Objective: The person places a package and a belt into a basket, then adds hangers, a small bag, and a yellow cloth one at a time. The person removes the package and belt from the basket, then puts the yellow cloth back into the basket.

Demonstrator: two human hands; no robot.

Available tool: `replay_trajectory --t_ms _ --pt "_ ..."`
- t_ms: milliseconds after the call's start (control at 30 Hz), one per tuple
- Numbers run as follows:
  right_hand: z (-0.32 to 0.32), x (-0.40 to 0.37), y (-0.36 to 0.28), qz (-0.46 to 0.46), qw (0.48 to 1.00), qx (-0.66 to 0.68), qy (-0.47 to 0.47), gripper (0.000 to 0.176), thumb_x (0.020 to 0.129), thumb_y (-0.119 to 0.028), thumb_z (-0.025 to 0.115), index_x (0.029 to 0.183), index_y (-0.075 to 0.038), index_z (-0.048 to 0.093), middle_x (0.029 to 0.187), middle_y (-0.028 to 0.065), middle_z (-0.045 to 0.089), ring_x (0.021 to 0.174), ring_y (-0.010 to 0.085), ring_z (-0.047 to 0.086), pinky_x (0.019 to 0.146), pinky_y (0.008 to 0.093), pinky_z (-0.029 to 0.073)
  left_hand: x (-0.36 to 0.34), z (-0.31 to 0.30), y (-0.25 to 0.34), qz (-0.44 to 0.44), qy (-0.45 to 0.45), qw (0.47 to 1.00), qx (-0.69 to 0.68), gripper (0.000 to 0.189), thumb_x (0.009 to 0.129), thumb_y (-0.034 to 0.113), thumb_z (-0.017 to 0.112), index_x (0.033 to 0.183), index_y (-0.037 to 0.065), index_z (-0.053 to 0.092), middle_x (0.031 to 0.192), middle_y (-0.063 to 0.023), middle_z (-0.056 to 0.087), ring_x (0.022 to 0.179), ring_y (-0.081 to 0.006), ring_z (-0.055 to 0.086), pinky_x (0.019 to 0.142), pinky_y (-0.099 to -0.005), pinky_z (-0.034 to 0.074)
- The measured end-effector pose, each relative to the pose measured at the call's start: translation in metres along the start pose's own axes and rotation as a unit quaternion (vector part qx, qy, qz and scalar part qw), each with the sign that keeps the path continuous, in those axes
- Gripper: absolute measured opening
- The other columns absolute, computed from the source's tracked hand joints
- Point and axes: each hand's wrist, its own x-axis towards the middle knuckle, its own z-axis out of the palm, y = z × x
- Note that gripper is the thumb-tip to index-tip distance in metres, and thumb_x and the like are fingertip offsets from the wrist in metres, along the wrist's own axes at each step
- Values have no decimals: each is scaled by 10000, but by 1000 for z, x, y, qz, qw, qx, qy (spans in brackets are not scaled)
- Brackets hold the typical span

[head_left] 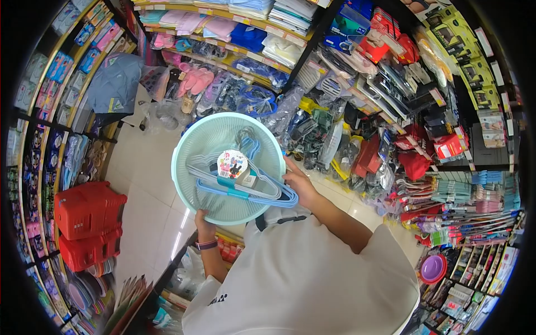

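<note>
Resting inside a round, pale mint-green plastic basket with ribbed walls (pixel 187 139) is a bundle of blue and grey coat hangers (pixel 268 187), held together by a teal band (pixel 230 190). A round white tag with cartoon figures (pixel 232 164) is attached to the bundle and faces upward. The hooks lie toward the far side of the basket; one end of the bundle projects over the near right rim. The basket is held up in front of the person's torso, above the floor of pale, glossy tiles (pixel 142 206). Both hands are engaged: the left hand (pixel 205 222) is closed about the near left rim, its thumb uppermost; the right hand (pixel 297 184) is curled against the right rim, just beside the projecting hangers. Whether the right fingers also touch the hangers cannot be told. A dark wristband (pixel 206 245) is worn on the left wrist, and the person wears a light grey short-sleeved shirt (pixel 312 273). Beyond the basket, pink slippers (pixel 195 81) sit among bagged footwear, below shelves of folded textiles (pixel 245 34). To the left, glossy red plastic containers (pixel 89 209) stand by the shelving. At far right, a round purple basin (pixel 432 268) sits near hanging stock.
</note>
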Motion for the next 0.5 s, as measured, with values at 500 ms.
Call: replay_trajectory --t_ms 500 --pt "31 -12 7 -20 990 -34 135 537 834 -128 489 1356 -117 365 1239 98 473 1060 226 504 879 363 446 -13 15 32 -47 -93 992 68 540 711 115 497 1216 -56 415 1180 -143 514 1097 -308 489 961 -448 377"
